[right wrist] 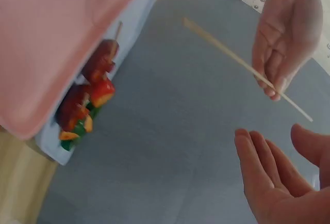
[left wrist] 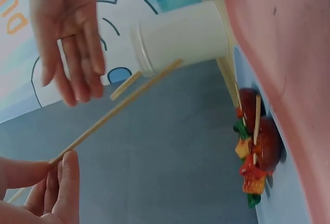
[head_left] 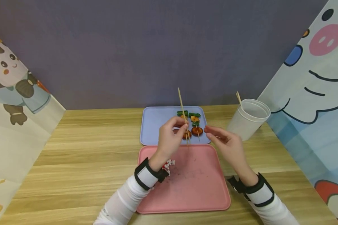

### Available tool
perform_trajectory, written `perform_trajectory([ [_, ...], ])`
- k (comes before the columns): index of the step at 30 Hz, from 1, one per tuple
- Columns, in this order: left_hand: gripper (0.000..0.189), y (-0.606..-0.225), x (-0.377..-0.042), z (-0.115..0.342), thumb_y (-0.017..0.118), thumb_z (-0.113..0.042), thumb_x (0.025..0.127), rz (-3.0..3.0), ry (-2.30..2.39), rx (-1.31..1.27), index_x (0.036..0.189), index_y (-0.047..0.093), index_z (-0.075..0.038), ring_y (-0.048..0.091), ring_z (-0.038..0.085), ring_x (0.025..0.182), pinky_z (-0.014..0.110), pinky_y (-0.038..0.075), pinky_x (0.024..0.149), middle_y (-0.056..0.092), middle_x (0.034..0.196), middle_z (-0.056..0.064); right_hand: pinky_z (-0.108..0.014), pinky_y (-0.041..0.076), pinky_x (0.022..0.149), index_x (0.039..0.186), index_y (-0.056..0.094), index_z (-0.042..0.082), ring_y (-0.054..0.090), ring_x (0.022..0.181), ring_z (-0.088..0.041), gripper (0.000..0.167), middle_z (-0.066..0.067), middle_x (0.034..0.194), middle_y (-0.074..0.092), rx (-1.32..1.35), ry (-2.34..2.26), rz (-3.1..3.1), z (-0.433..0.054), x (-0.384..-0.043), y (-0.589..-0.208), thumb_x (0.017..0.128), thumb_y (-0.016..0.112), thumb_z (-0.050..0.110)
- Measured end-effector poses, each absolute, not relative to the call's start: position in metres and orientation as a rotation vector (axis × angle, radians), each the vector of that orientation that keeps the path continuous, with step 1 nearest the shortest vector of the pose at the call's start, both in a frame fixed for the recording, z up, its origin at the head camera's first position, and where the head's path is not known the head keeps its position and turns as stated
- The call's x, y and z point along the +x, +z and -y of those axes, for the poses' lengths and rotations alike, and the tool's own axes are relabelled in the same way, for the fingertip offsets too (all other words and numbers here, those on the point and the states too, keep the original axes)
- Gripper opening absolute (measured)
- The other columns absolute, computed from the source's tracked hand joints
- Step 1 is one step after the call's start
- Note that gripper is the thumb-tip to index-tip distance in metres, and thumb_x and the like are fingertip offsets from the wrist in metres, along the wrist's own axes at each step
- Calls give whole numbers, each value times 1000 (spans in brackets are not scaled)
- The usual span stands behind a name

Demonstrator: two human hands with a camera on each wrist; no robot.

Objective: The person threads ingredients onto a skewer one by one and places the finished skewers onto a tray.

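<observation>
My left hand (head_left: 169,137) pinches a thin bamboo skewer (head_left: 181,101) between thumb and fingers, above the line where two trays meet. The skewer stands nearly upright, with no food on it in the left wrist view. To its right, my right hand (head_left: 229,143) is held up apart from it, fingers loosely bent and holding nothing, as the right wrist view confirms. Behind the hands, on the blue tray (head_left: 150,125), lie skewers of food with brown round slices (head_left: 197,131), green pieces (head_left: 195,115) and orange pieces; my left hand partly hides them.
A pink tray (head_left: 200,190) lies in front of the blue one. Small red and white pieces (head_left: 170,163) show beside my left wrist, mostly hidden. At the right rear stands a white plastic cup (head_left: 240,125) with skewers (head_left: 238,98) in it. A grey wall (head_left: 129,62) closes the back.
</observation>
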State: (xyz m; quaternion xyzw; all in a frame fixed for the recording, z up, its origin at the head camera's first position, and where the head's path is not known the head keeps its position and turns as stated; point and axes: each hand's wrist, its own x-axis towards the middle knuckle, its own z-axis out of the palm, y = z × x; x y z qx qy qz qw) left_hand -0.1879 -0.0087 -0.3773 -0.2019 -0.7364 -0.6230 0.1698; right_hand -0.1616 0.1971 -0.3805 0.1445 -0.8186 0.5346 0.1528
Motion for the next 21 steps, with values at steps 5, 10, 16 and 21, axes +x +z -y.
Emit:
perform_trajectory([
  [5,12,-377,-187,9,61,-5,91,1960,-2007,-587,98,62,5,65,31,86,35,58,71,65,100,19,-15,52,78,113,69,6,65,95,3,27,-11,111,70,398,1524,2426,-202,-158,-390,86,70,14],
  [10,11,-377,-189,10,60,-1,91,1902,-2139,-577,98,61,8,64,35,83,44,57,72,64,98,22,-15,53,77,112,70,10,65,95,0,28,-7,108,71,409,1445,2529,-207,-152,-396,85,71,19],
  [16,15,-375,-190,12,57,1,92,1834,-2286,-548,101,58,13,65,21,80,38,58,73,60,99,33,-18,54,70,109,72,14,67,88,-1,26,0,103,73,465,1339,2597,-206,-147,-399,85,71,22],
  [21,19,-374,-188,12,56,3,92,1774,-2444,-511,104,54,17,66,14,79,34,57,76,56,104,37,-23,56,67,104,73,7,69,81,-4,22,-6,94,74,481,1487,2591,-205,-143,-402,85,71,17],
])
